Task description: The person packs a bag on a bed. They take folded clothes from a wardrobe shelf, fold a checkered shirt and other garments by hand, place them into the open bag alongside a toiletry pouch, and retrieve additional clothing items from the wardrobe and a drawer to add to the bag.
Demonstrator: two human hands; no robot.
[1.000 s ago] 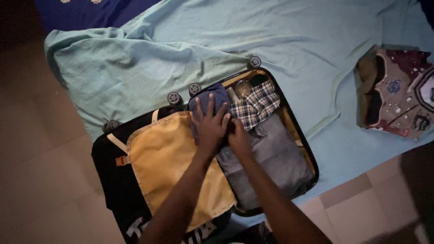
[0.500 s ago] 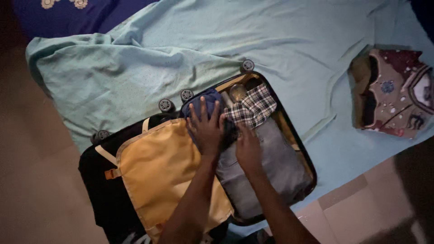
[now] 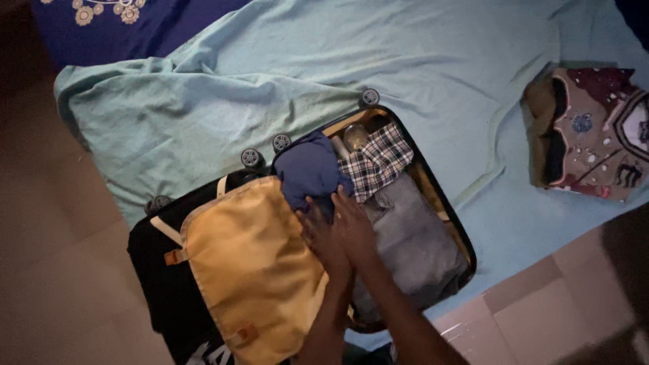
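Note:
An open black suitcase (image 3: 162, 297) lies on a light teal sheet (image 3: 284, 74). Its left half is covered by a mustard-yellow lining flap (image 3: 250, 270). The right half holds a dark blue folded garment (image 3: 307, 169), a black-and-white checked shirt (image 3: 378, 162) and a grey folded garment (image 3: 412, 243). My left hand (image 3: 318, 236) and my right hand (image 3: 353, 226) lie side by side, fingers spread, pressing flat on the clothes just below the blue garment, beside the yellow flap's edge. Neither hand grips anything.
A folded patterned maroon and brown garment (image 3: 588, 132) lies on the sheet at the right. A dark blue cloth with gold flower prints (image 3: 122, 20) is at the top left. Tiled floor (image 3: 54, 223) shows at the left and the bottom right. Small items (image 3: 355, 135) sit at the suitcase's top end.
Both hands have slid down from the blue garment and the checked shirt toward me and now sit close together in the middle of the case. The view has shifted slightly.

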